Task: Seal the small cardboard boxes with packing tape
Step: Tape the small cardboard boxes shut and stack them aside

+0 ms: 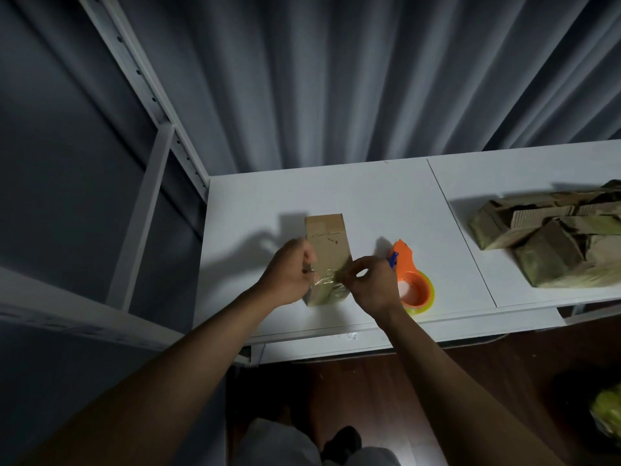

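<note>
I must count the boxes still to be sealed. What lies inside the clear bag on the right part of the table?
The clear bag holds a pile of small cardboard boxes, lying at mixed angles. Their number cannot be told: the bag runs past the picture's edge, and the top boxes cover whatever lies under them.

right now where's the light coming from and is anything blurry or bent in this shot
Head view: light falls from the near right, throwing shadows of the hands and cardboard box leftward and back across the white table; the tape dispenser is brightly lit; the shelf frame bows with wide-angle distortion; the bottom corners are dim and soft.
</note>
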